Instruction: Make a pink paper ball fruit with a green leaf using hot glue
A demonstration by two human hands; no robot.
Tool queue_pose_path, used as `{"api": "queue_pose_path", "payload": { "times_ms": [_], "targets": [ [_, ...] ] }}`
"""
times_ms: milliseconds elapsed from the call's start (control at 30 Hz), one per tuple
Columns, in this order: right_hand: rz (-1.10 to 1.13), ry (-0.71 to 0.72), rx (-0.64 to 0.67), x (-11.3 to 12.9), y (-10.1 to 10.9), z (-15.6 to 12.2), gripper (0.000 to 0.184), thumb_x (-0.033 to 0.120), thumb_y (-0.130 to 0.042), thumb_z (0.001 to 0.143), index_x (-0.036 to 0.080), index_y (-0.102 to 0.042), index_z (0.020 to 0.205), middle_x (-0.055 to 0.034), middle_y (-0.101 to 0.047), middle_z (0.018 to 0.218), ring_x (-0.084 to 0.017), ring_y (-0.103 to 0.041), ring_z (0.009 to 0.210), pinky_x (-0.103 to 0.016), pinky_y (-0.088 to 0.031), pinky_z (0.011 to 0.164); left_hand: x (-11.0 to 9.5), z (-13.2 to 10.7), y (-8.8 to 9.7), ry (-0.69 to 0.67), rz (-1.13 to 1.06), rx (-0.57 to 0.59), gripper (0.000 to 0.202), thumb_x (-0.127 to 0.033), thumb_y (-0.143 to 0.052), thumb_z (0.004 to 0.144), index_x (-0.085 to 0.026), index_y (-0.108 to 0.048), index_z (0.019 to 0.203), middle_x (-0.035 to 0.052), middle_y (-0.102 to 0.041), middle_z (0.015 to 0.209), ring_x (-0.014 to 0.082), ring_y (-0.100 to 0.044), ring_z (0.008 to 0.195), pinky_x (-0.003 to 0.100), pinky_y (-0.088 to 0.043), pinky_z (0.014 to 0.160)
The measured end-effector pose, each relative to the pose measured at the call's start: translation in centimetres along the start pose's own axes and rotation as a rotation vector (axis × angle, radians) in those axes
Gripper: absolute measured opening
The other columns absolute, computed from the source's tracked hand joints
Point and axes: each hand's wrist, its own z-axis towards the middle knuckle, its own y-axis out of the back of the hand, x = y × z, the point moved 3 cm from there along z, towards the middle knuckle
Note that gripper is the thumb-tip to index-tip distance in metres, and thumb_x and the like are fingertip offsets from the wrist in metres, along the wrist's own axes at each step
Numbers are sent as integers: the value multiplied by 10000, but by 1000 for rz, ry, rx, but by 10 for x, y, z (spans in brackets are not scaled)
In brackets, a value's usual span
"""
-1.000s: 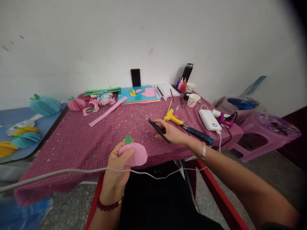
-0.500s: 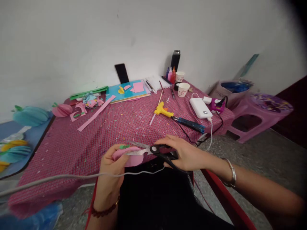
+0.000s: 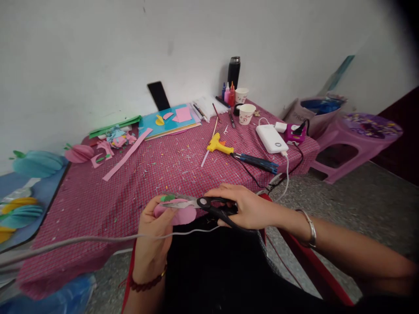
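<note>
My left hand [image 3: 153,226] pinches a pink paper piece [image 3: 185,215] with rounded edges, just past the table's near edge. A small green paper leaf [image 3: 167,198] shows at its top. My right hand [image 3: 244,207] grips black-handled scissors [image 3: 203,202], fingers in the loops. Their metal blades point left and lie across the upper part of the pink paper and the green leaf, close to my left fingertips. Whether the blades are biting into paper I cannot tell. A white cable [image 3: 111,240] passes in front of my left wrist.
On the checked tablecloth [image 3: 157,165] lie a yellow glue gun [image 3: 220,144], a pink strip [image 3: 127,155], a white power bank [image 3: 272,138] and paper scraps. Paper cups [image 3: 246,114] and a black flask [image 3: 233,72] stand behind. Folded paper fruits [image 3: 39,163] sit left; a pink stool [image 3: 352,144] stands right.
The scissors have closed somewhat, their blades nearer each other and shifted slightly left towards the green leaf. My left hand keeps its hold on the pink paper. The view has tilted slightly.
</note>
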Motion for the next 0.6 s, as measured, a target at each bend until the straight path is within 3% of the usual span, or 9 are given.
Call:
{"api": "queue_pose_path", "payload": {
  "times_ms": [333,600],
  "targets": [
    [-3,21,-1,0,0,-1,543,261,-735,792,210,-567,1305,-51,-685,1147,-180,-613,987,-302,-457,869,-4,-2,-4,-6,-22,-3,247,-203,-882,557,-199,-686,707,-33,-718,658,130,-689,598,258,-601,670],
    [-149,-55,7,1,1,-3,559,316,-695,811,231,-536,1340,-76,-665,1151,-228,-586,1003,-352,-454,883,2,0,4,-40,-5,32,232,-204,-867,599,-191,-680,736,-27,-721,747,139,-703,703,279,-592,764]
  ]
}}
